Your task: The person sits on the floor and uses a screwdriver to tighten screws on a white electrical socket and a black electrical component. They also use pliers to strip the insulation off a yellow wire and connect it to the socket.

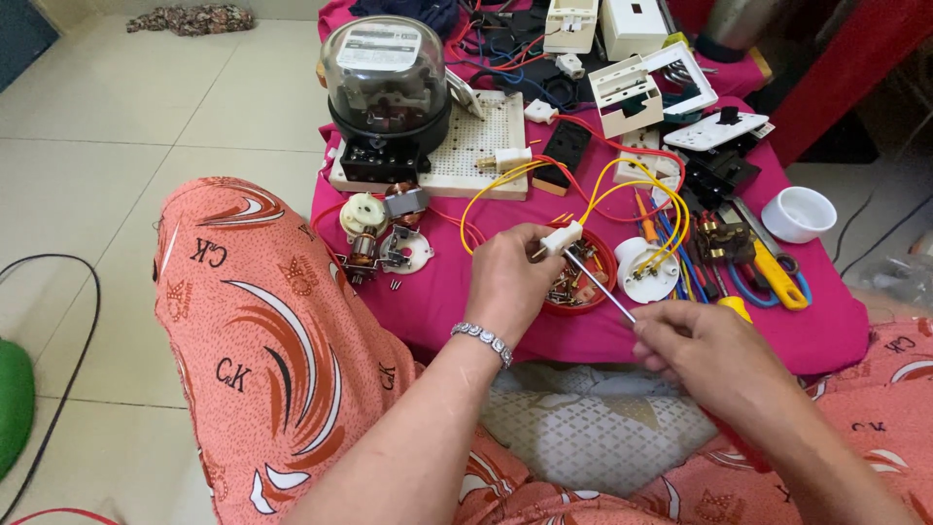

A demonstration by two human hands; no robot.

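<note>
Left hand [505, 282] pinches small white connector [562, 237] with yellow wires [505, 180] attached. Right hand [705, 345] grips screwdriver [601, 287], tip at connector, above red dish [604, 262].

The slim metal screwdriver's [600, 286] handle is hidden inside the right hand's fingers [671, 335]; its tip vanishes behind the small white plastic connector [562, 237].

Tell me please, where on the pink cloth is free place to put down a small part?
The pink cloth is bare along its near edge, below the red dish and right of the yellow-handled pliers. A smaller bare patch lies between the small motor parts and the left hand. Behind, around the glass-domed meter and white switch boxes, it is crowded with wires.
</note>
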